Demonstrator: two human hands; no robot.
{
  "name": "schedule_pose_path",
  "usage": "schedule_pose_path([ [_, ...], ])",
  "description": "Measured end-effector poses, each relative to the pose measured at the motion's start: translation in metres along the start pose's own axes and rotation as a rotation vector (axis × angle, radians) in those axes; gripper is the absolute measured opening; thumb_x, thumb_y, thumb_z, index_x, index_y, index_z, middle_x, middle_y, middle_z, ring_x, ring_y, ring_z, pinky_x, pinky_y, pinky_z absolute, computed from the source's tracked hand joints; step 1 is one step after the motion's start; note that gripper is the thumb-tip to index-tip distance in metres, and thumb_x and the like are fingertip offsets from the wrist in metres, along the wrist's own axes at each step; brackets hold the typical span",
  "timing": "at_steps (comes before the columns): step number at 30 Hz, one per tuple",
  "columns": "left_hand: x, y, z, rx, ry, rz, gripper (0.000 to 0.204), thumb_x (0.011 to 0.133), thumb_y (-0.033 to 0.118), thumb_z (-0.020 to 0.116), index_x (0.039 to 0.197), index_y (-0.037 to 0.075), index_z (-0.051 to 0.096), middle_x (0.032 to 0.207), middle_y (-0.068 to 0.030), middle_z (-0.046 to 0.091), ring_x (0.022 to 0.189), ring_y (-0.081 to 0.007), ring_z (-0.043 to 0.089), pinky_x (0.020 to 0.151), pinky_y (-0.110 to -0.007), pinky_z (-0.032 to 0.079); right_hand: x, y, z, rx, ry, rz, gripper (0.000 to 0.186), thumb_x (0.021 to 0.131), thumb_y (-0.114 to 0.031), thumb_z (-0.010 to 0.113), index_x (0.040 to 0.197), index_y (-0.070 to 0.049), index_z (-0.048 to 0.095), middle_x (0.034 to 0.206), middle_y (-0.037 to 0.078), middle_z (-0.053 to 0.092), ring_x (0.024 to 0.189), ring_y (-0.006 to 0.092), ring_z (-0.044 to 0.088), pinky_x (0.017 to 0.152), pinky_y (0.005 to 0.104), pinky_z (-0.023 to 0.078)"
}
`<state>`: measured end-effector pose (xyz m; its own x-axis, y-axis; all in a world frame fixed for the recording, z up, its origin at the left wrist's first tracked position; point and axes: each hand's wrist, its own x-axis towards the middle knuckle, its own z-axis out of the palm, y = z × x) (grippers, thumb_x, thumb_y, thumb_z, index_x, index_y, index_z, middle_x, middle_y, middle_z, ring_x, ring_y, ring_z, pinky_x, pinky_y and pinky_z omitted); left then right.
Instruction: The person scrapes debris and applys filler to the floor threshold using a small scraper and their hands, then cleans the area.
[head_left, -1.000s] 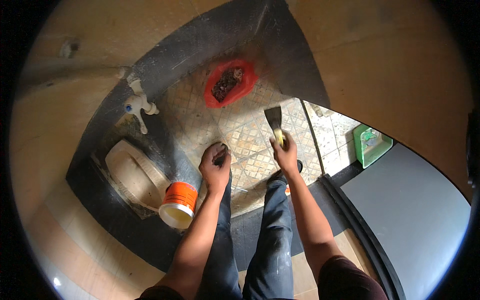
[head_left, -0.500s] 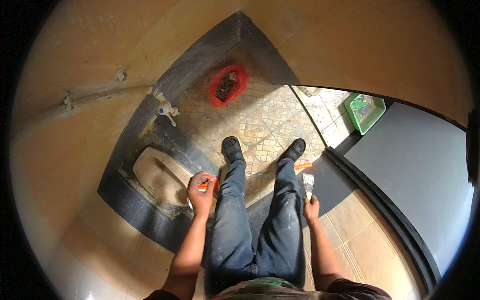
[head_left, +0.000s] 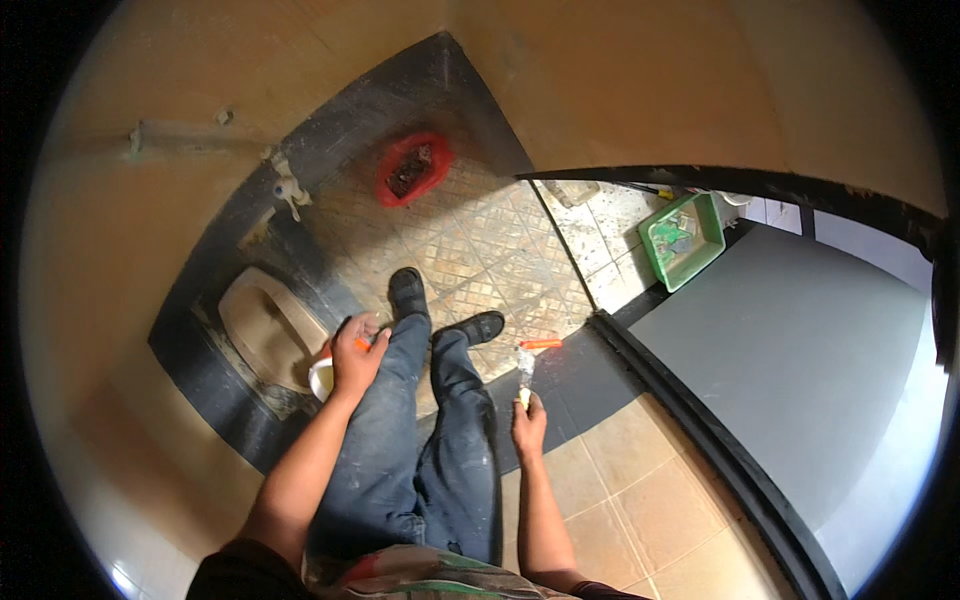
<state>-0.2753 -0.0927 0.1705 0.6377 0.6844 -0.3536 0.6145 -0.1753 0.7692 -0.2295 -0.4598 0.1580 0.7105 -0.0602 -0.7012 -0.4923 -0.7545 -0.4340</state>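
My left hand [head_left: 358, 358], fingers curled, grips a small tub [head_left: 320, 380] with a white rim and orange side, held beside my left thigh and near the squat toilet [head_left: 240, 320]. Most of the tub is hidden behind the hand. In my right hand [head_left: 529, 428] is a putty knife [head_left: 526, 372], its pale handle in my fist and its smeared blade pointing away from me. Just beyond the blade tip, an orange tool handle [head_left: 541, 344] lies on the floor by the dark tile band; I cannot make out the rest of it.
A red plastic bag [head_left: 440, 160] with dark debris sits near the far corner. A tap [head_left: 288, 190] juts from the left wall. Past the door sill [head_left: 640, 350] stands a green basin [head_left: 715, 225], beside the large grey door [head_left: 780, 330] on the right.
The view has swung to the right, showing more beyond the doorway. My right foot has come closer to my left and turned sideways. Both hands keep hold of the tub and the putty knife.
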Motion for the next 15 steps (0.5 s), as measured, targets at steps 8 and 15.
schedule_pose_path([
  [8,0.042,0.084,0.140,-0.053,-0.588,0.262,0.047,0.077,0.015,0.085,0.120,0.005,0.067,0.092,-0.0097,0.070,0.082,-0.0199,0.069,0.076,-0.033,0.056,0.051,0.108,-0.053,0.185,0.231,-0.016,0.044,0.099,-0.015,0.062,0.141,-0.009,0.050,0.073,0.001,0.052,0.059,0.0119,0.048,0.051,0.0302,0.039],
  [15,0.067,0.122,0.248,0.388,-0.913,0.403,0.061,0.070,0.026,0.091,0.122,0.005,0.068,0.090,-0.0101,0.071,0.081,-0.0205,0.070,0.077,-0.035,0.056,0.084,0.032,-0.130,0.512,0.331,0.367,0.053,0.097,-0.015,0.062,0.147,-0.009,0.048,0.124,0.020,0.068,0.115,0.0327,0.064,0.101,0.0404,0.048],
])
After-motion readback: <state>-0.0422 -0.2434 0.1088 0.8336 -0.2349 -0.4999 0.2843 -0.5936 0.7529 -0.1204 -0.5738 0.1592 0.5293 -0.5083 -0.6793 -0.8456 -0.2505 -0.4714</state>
